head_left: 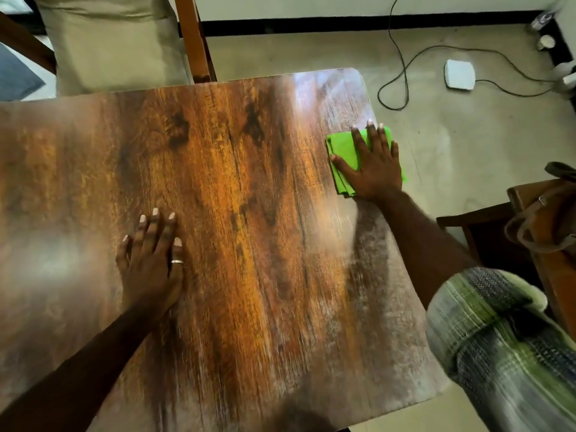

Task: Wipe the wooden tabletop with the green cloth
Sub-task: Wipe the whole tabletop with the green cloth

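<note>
**A:** Right hand status?

**B:** Right hand (372, 165) lies flat, palm down, on the folded bright-green cloth (343, 149). The fingers are straight and slightly spread, pressing rather than gripping. The thumb is splayed out to the left, on the cloth.

**A:** Cloth location?

**B:** It's under the palm and fingers, on the brown wood-grain tabletop (249, 198). Fabric shows left of the thumb and index finger. A strip sticks out past the little finger, over the table's right edge. The fingertips reach the cloth's far edge.

**A:** Left hand?

**B:** Left hand (152, 266) is flat on bare wood, well apart from the cloth, down and left of the right thumb. Its fingers are straight and close together, holding nothing. There's a silver ring (177, 261) on its rightmost digit, probably the thumb; motion blur makes that hard to call.

**A:** Anything else?

**B:** A striped green-and-grey knit sleeve (498, 338) is pushed up the right arm. On the floor beyond the right fingertips, a white rounded box (459, 74) sits with a dark cable (402, 60) looping beside it. A beige cushioned chair (109, 42) stands past the left fingertips, at the table's far edge.
</note>
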The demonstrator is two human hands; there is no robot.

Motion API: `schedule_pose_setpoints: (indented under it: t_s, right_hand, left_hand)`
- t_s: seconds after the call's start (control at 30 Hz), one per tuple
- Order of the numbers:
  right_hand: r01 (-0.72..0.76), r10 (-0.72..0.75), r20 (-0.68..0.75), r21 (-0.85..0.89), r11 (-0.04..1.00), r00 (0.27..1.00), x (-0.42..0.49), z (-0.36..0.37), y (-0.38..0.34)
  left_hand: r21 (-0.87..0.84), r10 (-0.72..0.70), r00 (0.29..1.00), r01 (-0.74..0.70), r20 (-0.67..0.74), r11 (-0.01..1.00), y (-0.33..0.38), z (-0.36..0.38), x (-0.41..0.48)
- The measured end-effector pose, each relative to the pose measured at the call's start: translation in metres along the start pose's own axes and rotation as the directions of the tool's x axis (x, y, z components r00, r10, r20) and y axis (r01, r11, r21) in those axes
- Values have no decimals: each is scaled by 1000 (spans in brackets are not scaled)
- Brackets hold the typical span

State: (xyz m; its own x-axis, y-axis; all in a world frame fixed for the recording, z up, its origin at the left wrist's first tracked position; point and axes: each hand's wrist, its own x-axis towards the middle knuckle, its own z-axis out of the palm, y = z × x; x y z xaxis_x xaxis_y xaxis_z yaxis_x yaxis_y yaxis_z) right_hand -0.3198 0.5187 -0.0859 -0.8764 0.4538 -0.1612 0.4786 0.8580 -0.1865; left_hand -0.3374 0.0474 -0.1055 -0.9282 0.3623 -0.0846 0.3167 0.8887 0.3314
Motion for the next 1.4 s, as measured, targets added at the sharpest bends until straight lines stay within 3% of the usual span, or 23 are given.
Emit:
schedule_pose_setpoints:
  t_s: [0.3,0.77,0.93,1.07,1.23,1.4]
  right_hand:
    - [-22,23,9,-19,1000,1000,-3,13,-35]
    - [307,-307,5,9,952,952,-83,88,-287]
    - [280,-279,-12,30,960,960,-66,77,-243]
    - [70,-70,-2,-3,998,998,-38,52,-146]
    - [-120,120,-27,8,993,992,-29,20,-31]
    - [-141,142,-39,23,990,989,-34,22,-36]
  left_hand:
    - [31,-3,1000,3,-20,1000,0,2,1]
    - [-10,-33,998,33,-53,999,-1,4,0]
    - [-12,-27,999,26,-39,1000,-1,3,0]
    - [1,-15,999,15,-29,1000,-2,2,-1]
    - [21,-17,999,17,-28,1000,-4,5,0]
    - [37,-19,999,21,-33,999,-6,8,1]
